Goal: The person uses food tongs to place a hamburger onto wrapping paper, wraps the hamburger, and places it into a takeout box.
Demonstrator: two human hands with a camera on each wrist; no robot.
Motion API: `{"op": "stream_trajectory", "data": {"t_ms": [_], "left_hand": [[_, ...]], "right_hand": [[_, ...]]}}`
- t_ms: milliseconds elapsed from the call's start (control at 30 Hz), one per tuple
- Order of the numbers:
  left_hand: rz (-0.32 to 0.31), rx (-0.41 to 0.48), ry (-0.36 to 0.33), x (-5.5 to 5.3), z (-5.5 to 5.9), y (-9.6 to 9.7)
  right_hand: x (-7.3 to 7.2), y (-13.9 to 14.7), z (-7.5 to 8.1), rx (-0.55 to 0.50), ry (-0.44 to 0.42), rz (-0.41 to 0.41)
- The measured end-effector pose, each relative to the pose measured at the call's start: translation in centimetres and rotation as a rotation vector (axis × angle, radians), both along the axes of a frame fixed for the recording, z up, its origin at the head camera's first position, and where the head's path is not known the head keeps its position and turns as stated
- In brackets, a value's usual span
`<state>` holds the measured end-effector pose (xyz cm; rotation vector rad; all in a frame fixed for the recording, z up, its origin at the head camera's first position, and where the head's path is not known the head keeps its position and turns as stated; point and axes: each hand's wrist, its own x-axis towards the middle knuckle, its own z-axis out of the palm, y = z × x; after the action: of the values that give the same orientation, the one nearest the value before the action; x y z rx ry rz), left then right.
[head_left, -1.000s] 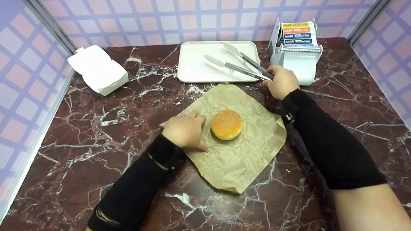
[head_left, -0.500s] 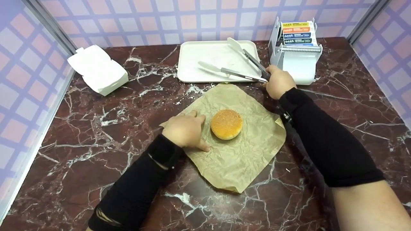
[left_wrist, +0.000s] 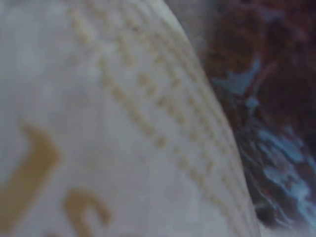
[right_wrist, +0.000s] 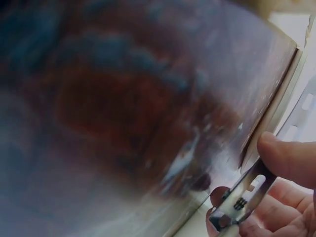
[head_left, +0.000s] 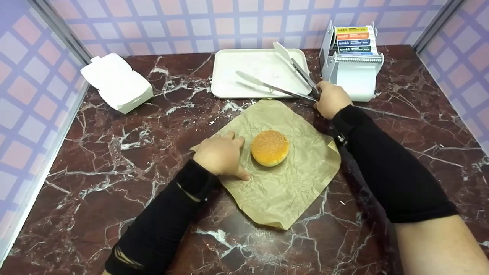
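My left hand [head_left: 219, 154] rests with spread fingers on the left part of a crumpled brown sheet of paper [head_left: 301, 164]. Beside that hand, a round sesame bun [head_left: 269, 148] lies on the sheet. A pair of metal tongs [head_left: 280, 91] with pale tips is gripped by my right hand [head_left: 332, 100] near its handle end. The tongs' arms stand wide apart over a white tray [head_left: 225, 84], and nothing is between them. In the right wrist view, my thumb [right_wrist: 291, 158] lies against the slotted tongs handle. Blurred pale paper with brown print [left_wrist: 123, 148] fills most of the left wrist view.
An open white carton [head_left: 116, 84] sits at the back left of the dark marbled table [head_left: 114, 183]. Behind my right hand stands a white dispenser [head_left: 353, 65] with several coloured label rolls. Tiled walls border the back and sides.
The tongs' arms have spread farther apart, one tip swinging back and the other moving left. My right hand has shifted very slightly leftward. My left hand and the bun have stayed put.
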<state>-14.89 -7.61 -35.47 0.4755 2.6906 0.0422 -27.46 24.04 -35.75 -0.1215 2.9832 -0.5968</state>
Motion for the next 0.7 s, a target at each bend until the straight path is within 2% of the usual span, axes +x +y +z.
{"op": "stream_trajectory", "data": {"t_ms": [200, 333, 467, 600, 700], "left_hand": [[-0.006, 0.0, 0.003, 0.0, -0.1, 0.1], [-0.007, -0.003, 0.008, 0.0, -0.2, 0.2], [-0.014, -0.006, 0.013, 0.1, -0.2, 0.2], [-0.008, -0.004, 0.004, 0.3, -0.2, 0.2], [-0.013, 0.006, 0.011, 0.6, -0.1, 0.3]], "right_hand": [[0.6, -0.1, 0.8, 0.0, -0.004, -0.016], [1.1, -1.1, 2.2, -0.048, 0.062, -0.014], [1.4, -2.8, 3.1, -0.066, 0.069, 0.118], [1.7, -4.3, 3.1, -0.019, -0.008, 0.289], [1.8, -4.6, 2.9, 0.009, -0.048, 0.352]]}}
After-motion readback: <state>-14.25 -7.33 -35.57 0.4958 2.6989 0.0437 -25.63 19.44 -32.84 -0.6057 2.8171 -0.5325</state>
